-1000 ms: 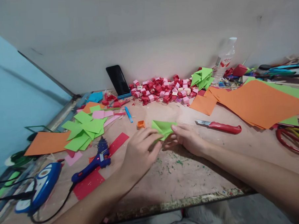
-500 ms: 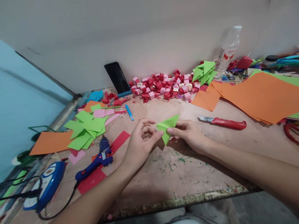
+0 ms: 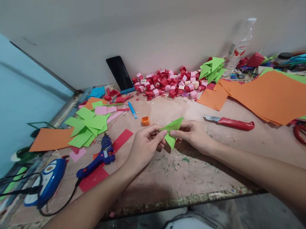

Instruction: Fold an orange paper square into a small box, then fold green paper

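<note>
A folded green paper (image 3: 172,135) with pointed corners is held above the table between both hands. My left hand (image 3: 147,141) pinches its left side with thumb and fingers. My right hand (image 3: 194,136) grips the right side, its thumb lying on the front of the paper. Just beyond my left hand sits a small orange folded paper piece (image 3: 145,121).
A red-handled knife (image 3: 236,123) lies right. Left are a blue glue gun (image 3: 100,159), green papers (image 3: 89,125) and a blue pen (image 3: 132,110). Behind stand a phone (image 3: 119,73), a heap of red and pink pieces (image 3: 167,83) and a bottle (image 3: 237,50).
My left hand's fingers have closed onto the green paper. The small orange piece now shows on the table beyond them. The view has shifted slightly.
</note>
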`<state>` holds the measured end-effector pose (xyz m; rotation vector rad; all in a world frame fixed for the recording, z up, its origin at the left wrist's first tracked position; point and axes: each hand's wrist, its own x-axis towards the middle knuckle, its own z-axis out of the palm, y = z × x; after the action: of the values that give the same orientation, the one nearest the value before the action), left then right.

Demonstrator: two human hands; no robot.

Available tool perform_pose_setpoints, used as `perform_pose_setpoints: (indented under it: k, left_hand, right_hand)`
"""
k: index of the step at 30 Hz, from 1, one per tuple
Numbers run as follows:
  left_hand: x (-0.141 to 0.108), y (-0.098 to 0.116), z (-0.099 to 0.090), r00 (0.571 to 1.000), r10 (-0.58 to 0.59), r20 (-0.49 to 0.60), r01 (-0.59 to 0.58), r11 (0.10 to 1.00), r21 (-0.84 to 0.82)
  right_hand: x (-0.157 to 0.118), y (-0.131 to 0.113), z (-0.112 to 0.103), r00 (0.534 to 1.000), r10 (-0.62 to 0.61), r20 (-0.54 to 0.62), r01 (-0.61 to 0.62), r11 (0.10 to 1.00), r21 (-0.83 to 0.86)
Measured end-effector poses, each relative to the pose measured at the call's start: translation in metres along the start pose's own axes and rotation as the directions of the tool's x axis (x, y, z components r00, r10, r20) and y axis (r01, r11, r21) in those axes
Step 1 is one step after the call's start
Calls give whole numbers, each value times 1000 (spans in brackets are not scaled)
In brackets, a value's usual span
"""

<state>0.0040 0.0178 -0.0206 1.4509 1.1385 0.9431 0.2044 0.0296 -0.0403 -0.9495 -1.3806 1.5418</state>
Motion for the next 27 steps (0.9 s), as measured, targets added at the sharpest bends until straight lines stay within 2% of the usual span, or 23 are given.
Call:
perform_pose_setpoints:
  k: [3,8,12,15,22,27]
  left_hand:
    - [0,2,0,1000,-12,-17,12,1000,3]
    - [1,1,0,999,-30,41,30,1000,-1]
    - [1,0,-1,1000,-4,27,1,996,94]
    - [1,0,-2,999,21,25,-24,991,134]
    - [3,-2,-2,998,4,66,-9,997,79]
    - [2,1,-1,995,-8,100,2,998,59]
  right_hand:
    - [-1,-3,1,1000,9,-6,-10,999,-37]
    - [0,-4,0,1000,-21,-14,20,997,-79]
    - [-1,-4,-1,999,-17,42,22,992,-127]
    - [-2,-3,-3,999,-11,35,16,989,-149]
    - [0,1,-4,1000,-8,31,11,993,-120]
    - [0,-5,-3,998,-11,-58,7,997,-74]
